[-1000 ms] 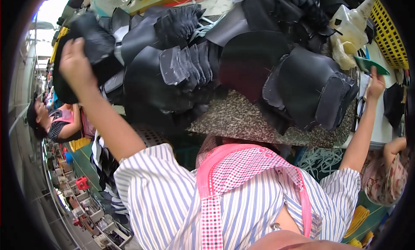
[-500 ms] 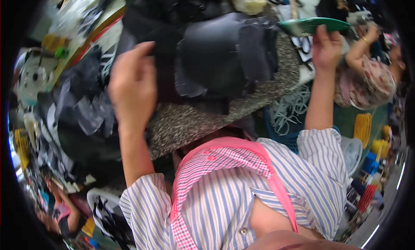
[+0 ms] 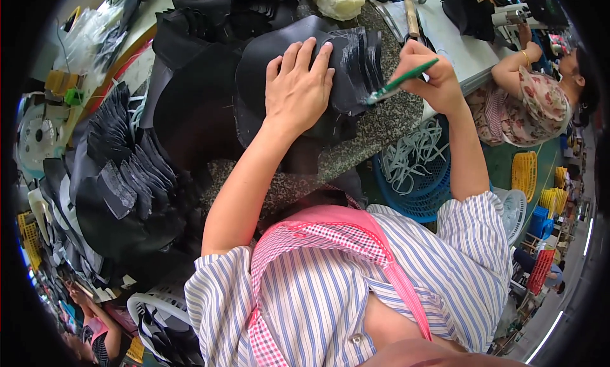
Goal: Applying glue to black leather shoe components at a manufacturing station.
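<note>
Well to the left of the stack is a pale fan (image 3: 38,135). Nearer to the stack on that side lies a heap (image 3: 136,176) of black pieces, their edges overlapping like shingles, some whitish along the borders. The left hand (image 3: 298,84) lies open, palm down and fingers spread, across the stack (image 3: 340,75), which sits on the speckled tabletop (image 3: 384,129). The stack is black, smooth and faintly glossy, with a curved outline; its right edges are fanned into steps smeared with whitish streaks. A pale tub (image 3: 340,5) stands just beyond the stack. At the stack's right edge, the right hand (image 3: 432,78) is closed around a green tool (image 3: 410,73), slanted, its pale lower end at the stepped edges. Right of the stack and nearer the wearer, a blue basket (image 3: 416,209) holds pale strips (image 3: 410,157).
</note>
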`<state>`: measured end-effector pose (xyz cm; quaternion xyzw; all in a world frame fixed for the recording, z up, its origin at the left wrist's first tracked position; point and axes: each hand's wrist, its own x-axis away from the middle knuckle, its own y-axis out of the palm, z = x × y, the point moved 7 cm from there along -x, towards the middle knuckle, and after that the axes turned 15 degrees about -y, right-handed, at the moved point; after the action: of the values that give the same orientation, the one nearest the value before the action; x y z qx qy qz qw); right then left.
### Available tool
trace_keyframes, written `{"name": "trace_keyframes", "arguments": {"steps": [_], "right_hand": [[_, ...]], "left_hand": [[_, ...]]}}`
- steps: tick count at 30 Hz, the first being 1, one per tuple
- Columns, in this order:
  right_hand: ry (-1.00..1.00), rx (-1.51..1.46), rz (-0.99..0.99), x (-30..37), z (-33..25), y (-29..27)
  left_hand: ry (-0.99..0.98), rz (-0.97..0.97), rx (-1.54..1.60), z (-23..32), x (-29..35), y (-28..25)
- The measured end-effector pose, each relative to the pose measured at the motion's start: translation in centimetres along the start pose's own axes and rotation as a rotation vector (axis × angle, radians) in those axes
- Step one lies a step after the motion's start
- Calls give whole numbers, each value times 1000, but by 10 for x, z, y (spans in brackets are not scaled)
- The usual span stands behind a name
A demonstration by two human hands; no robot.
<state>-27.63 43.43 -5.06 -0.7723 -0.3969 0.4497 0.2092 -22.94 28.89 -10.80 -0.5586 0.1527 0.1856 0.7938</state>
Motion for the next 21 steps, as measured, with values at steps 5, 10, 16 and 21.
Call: {"name": "trace_keyframes", "arguments": {"steps": [5, 10, 16, 21], "right_hand": [[-21, 67, 149, -2, -10, -9], [48, -172, 62, 14, -10, -17], [33, -12, -41, 4, -7, 8], [83, -199, 240, -7, -21, -16]], "left_hand": [[1, -18, -11, 4, -5, 1], [-19, -19, -33, 0, -7, 1], [-15, -24, -28, -2, -8, 2], [-61, -62, -32, -9, -5, -1]]}}
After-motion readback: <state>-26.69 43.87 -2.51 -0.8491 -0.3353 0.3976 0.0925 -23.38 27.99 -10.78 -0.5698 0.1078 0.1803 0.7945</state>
